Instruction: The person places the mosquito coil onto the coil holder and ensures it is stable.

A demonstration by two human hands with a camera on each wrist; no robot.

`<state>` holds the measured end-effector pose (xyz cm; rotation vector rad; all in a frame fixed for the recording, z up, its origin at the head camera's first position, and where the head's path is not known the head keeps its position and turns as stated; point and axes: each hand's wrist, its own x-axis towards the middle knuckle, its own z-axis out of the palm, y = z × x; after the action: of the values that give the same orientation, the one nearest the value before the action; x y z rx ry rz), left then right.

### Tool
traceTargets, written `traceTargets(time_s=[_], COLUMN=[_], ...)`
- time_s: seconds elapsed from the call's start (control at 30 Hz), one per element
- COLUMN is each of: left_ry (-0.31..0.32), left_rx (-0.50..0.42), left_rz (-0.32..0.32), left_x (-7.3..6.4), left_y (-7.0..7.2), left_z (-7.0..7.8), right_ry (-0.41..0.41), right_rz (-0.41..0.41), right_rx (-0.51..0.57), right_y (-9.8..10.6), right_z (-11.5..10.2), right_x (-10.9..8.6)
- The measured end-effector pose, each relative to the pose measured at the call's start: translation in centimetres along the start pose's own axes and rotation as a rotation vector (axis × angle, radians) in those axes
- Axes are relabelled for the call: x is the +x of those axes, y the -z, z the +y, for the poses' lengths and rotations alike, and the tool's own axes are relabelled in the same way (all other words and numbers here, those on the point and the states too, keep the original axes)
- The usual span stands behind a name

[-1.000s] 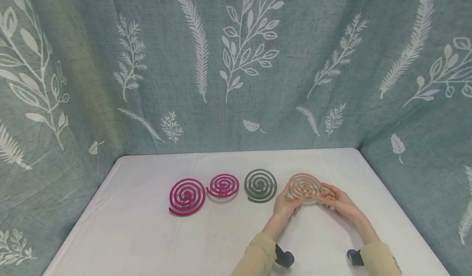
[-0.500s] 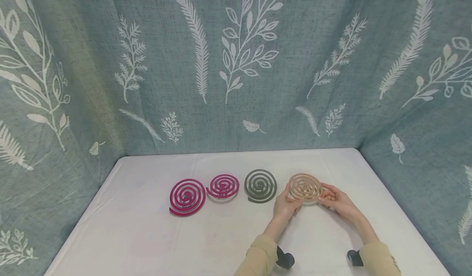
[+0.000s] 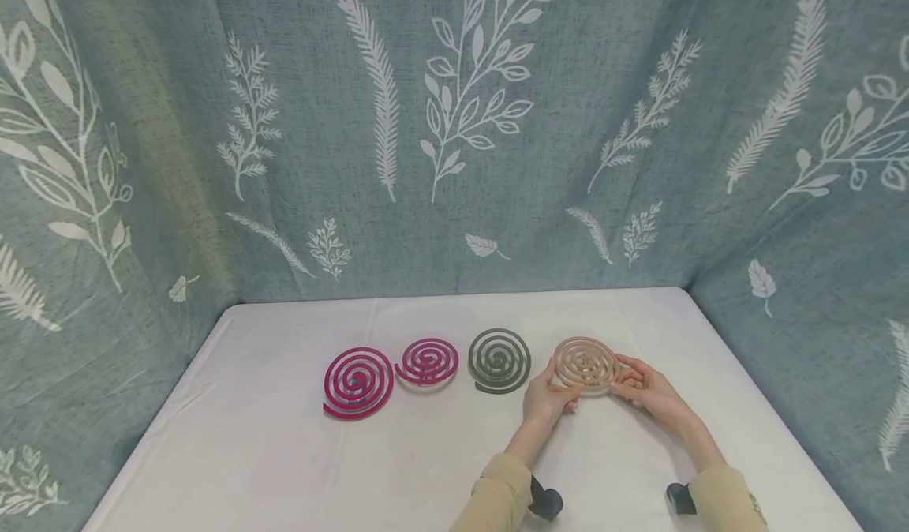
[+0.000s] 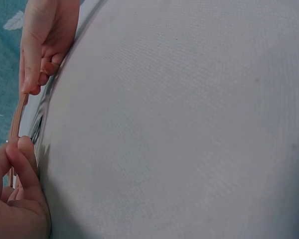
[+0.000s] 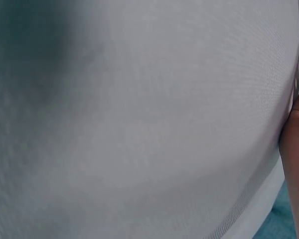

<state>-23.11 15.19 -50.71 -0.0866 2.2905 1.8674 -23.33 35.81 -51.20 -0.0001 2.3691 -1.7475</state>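
Note:
A tan mosquito coil (image 3: pixel 586 363) lies flat at the right of the table, between both hands. My left hand (image 3: pixel 547 399) pinches its left front rim, thumb and fingers at the edge. On the opposite side my right hand (image 3: pixel 652 394) pinches its right rim. In the left wrist view, the coil's thin edge (image 4: pixel 19 117) runs between the left hand (image 4: pixel 20 194) and the right hand (image 4: pixel 47 42). Only part of the right hand (image 5: pixel 298 144) shows in the right wrist view; its fingertips are out of frame.
Left of the hands stand a dark green coil (image 3: pixel 499 361), a smaller magenta coil (image 3: pixel 428 361) and a larger magenta coil (image 3: pixel 358 384), in a row. They rest on a white-covered table (image 3: pixel 284 469). A blue-green leaf-patterned curtain (image 3: pixel 454 121) encloses the back and sides.
Both hands keep hold of the tan coil in the same place. Only a slight shift of the whole head view shows.

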Motion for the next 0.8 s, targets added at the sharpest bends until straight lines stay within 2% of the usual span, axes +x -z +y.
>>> traceTargets(time_s=[0.23, 0.43, 0.8], left_ry=[-0.023, -0.012, -0.008], left_rx=[0.014, -0.004, -0.025], left_rz=[0.005, -0.014, -0.01], left_x=[-0.19, -0.3, -0.08], left_y=[0.24, 0.35, 0.12], left_z=[0.25, 0.53, 0.0], right_ry=[0.005, 0.006, -0.028], right_rz=[0.007, 0.003, 0.013], right_rx=[-0.014, -0.019, -0.023], right_y=[0.0, 0.09, -0.09], right_z=[-0.16, -0.08, -0.16], right_x=[0.09, 0.14, 0.03])
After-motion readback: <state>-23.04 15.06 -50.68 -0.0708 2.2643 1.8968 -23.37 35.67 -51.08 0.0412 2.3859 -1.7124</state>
